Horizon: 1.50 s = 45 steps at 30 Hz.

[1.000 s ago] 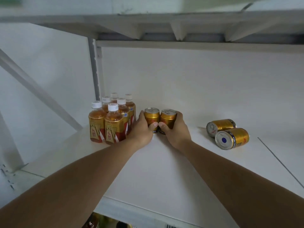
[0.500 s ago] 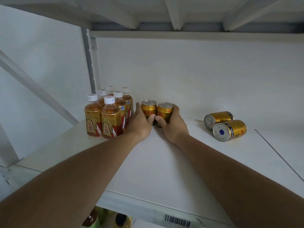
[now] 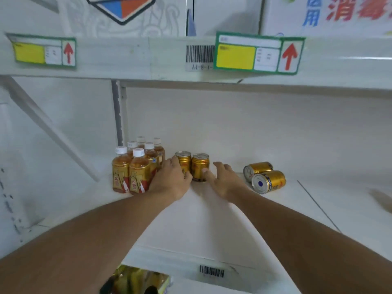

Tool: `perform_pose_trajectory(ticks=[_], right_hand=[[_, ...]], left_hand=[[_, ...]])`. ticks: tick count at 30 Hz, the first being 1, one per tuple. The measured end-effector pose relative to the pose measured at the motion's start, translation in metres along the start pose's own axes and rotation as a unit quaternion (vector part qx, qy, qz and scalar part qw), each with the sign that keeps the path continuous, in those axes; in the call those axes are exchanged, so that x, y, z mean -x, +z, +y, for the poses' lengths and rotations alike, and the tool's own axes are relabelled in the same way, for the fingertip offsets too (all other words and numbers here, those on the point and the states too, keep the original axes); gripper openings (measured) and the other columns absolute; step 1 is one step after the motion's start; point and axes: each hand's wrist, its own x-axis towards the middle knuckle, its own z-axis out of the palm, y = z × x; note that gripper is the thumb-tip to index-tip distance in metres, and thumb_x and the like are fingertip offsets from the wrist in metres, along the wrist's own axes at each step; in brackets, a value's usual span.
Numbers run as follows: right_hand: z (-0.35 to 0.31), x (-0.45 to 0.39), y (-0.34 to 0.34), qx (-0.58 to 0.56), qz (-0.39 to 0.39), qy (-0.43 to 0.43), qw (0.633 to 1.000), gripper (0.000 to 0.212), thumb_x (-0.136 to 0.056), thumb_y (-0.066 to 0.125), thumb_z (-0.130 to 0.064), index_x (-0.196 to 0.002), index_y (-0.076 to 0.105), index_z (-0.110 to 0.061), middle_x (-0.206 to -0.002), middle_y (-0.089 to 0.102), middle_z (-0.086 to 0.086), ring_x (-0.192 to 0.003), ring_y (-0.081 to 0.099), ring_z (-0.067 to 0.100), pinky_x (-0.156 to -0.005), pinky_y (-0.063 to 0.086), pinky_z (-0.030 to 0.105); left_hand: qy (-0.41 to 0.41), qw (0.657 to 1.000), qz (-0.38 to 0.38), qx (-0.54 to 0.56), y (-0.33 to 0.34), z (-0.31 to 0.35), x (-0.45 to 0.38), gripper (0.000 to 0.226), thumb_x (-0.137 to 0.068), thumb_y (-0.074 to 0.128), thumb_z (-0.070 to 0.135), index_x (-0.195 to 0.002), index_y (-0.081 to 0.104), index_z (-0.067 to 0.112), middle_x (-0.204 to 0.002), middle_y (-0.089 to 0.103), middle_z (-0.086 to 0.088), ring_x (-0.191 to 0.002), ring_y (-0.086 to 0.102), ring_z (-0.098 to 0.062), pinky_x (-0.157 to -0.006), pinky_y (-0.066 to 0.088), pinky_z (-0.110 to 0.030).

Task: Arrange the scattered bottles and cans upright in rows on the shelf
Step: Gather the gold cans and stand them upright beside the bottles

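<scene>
Several tea bottles (image 3: 135, 166) with white caps stand upright in rows at the left of the white shelf (image 3: 212, 219). Right of them two gold cans stand upright side by side, the left can (image 3: 184, 161) and the right can (image 3: 200, 165). My left hand (image 3: 172, 180) wraps around the left can from its near left side. My right hand (image 3: 222, 179) is open beside the right can, only its thumb tip touching the can's front. Two more gold cans (image 3: 268, 181) lie on their sides further right, ends facing me.
The shelf above (image 3: 148, 58) carries yellow price tags with red arrows and a barcode, with cartons on top. A diagonal brace (image 3: 48, 128) and an upright post (image 3: 118, 115) stand at the left. Packaged goods (image 3: 135, 281) show on the shelf below.
My right hand has let go of the right can and opened, drawing back to the right. My head tilted up, bringing the upper shelf into view.
</scene>
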Motion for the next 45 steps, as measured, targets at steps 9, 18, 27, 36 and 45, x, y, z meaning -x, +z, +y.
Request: perform_pose_trajectory(ticks=[9, 18, 27, 36, 45], right_hand=[[0.031, 0.081, -0.060, 0.098, -0.036, -0.084, 0.991, 0.077, -0.102, 0.029, -0.072, -0.159, 0.039, -0.020, -0.159, 0.043, 0.012, -0.144, 0.043, 0.036, -0.113, 0.038, 0.050], [0.078, 0.152, -0.103, 0.111, -0.071, -0.099, 0.986, 0.075, -0.104, 0.033, -0.068, -0.159, 0.039, -0.018, -0.164, 0.036, 0.013, -0.146, 0.042, 0.034, -0.113, 0.039, 0.049], [0.095, 0.183, -0.141, 0.125, -0.050, -0.062, 0.989, 0.071, -0.102, 0.036, -0.069, -0.158, 0.041, -0.026, -0.163, 0.039, 0.007, -0.143, 0.046, 0.033, -0.114, 0.040, 0.050], [0.124, 0.202, -0.144, 0.156, -0.041, 0.038, 0.986, 0.080, -0.101, 0.030, -0.073, -0.158, 0.041, -0.017, -0.159, 0.044, 0.012, -0.143, 0.046, 0.033, -0.113, 0.040, 0.050], [0.130, 0.193, -0.137, 0.161, -0.035, 0.051, 0.985, 0.082, -0.101, 0.029, -0.073, -0.158, 0.040, -0.015, -0.155, 0.049, 0.014, -0.141, 0.048, 0.033, -0.112, 0.042, 0.049]], left_hand=[[0.043, 0.994, -0.059, -0.087, -0.027, 0.040, 0.082, 0.066, -0.106, 0.044, 0.061, -0.158, 0.040, 0.021, -0.156, 0.053, -0.008, -0.140, 0.055, -0.028, -0.112, 0.048, -0.047], [0.000, 0.992, -0.043, -0.117, -0.035, 0.089, 0.156, 0.080, -0.101, 0.039, 0.072, -0.163, 0.040, 0.022, -0.165, 0.046, -0.007, -0.147, 0.049, -0.031, -0.111, 0.045, -0.046], [0.049, 0.990, -0.069, -0.113, -0.044, 0.114, 0.165, 0.082, -0.099, 0.038, 0.076, -0.165, 0.035, 0.029, -0.170, 0.040, -0.004, -0.151, 0.045, -0.030, -0.113, 0.044, -0.046], [0.066, 0.992, -0.108, -0.013, -0.003, 0.122, 0.165, 0.081, -0.103, 0.030, 0.076, -0.165, 0.036, 0.024, -0.170, 0.039, -0.003, -0.152, 0.043, -0.027, -0.117, 0.040, -0.045], [0.124, 0.985, -0.106, -0.051, 0.011, 0.137, 0.126, 0.076, -0.105, 0.033, 0.071, -0.165, 0.037, 0.024, -0.168, 0.041, -0.004, -0.151, 0.043, -0.028, -0.113, 0.042, -0.045]])
